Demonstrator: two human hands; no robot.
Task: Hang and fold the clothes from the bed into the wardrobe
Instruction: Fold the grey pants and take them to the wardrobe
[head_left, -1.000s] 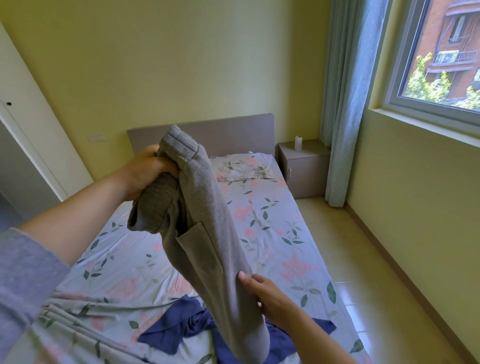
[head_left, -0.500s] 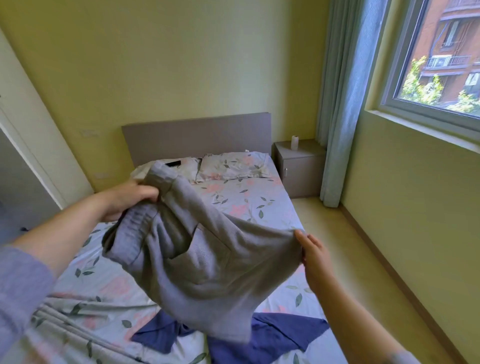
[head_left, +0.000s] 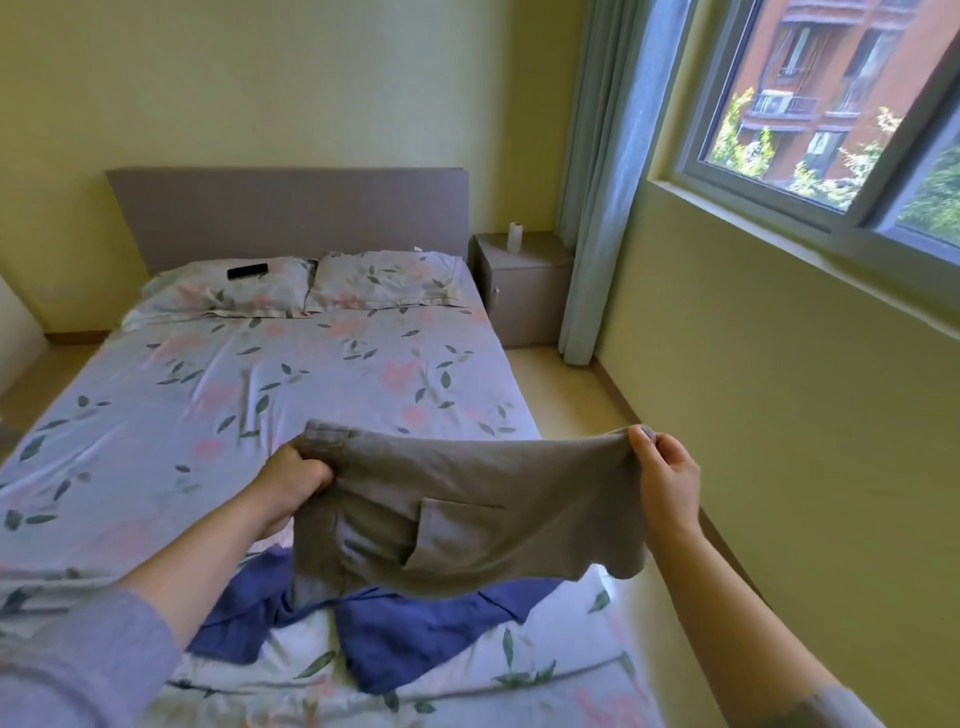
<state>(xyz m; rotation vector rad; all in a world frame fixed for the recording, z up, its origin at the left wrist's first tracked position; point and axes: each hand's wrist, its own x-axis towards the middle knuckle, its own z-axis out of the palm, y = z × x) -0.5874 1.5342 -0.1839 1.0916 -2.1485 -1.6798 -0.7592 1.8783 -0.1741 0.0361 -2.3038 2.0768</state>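
Note:
A grey pair of trousers (head_left: 457, 509) with a patch pocket is stretched out flat between my two hands above the foot of the bed (head_left: 291, 384). My left hand (head_left: 291, 480) grips its waistband end. My right hand (head_left: 667, 475) pinches the other end, held out over the bed's right edge. Below the trousers a dark blue garment (head_left: 415, 639) lies crumpled on the floral sheet. The wardrobe is out of view.
Two floral pillows (head_left: 306, 286) lie at the grey headboard, with a black phone (head_left: 248, 270) on the left one. A grey nightstand (head_left: 524, 286) with a small white roll stands right of the bed, beside a curtain (head_left: 597, 208). A narrow strip of floor runs under the window wall.
My hands have spread apart and come down, so the trousers went from hanging bunched at head height to stretched flat low over the bed. The camera has tilted downward.

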